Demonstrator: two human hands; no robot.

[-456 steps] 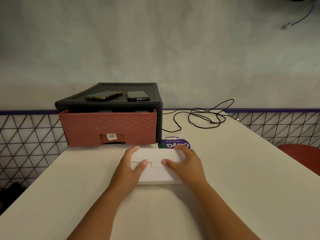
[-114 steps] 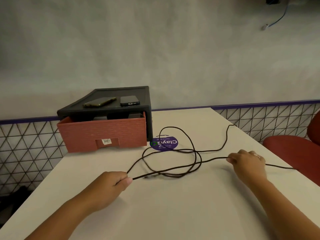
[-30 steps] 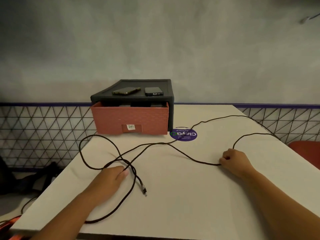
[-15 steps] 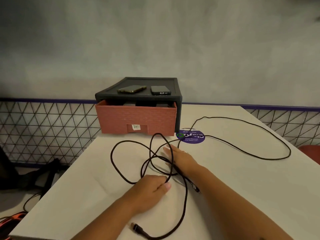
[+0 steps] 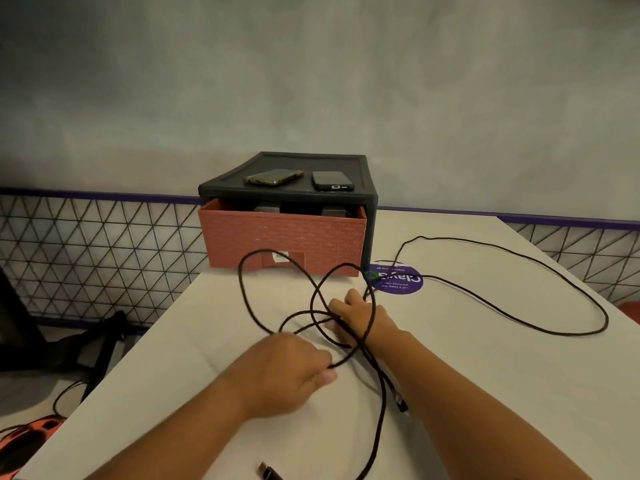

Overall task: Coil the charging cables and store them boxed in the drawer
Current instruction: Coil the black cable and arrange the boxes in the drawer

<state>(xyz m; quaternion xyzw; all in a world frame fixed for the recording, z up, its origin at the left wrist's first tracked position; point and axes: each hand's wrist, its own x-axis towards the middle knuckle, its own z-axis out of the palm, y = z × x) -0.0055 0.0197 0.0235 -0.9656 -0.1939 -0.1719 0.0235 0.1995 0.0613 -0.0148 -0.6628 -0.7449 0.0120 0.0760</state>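
L hand point(image 5: 287, 372) prob. pinching cable point(image 5: 240, 277), loops tighter

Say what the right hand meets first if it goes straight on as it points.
Probably the cable, looped just ahead of the right hand; beyond it, the pink drawer front. Depth unclear.
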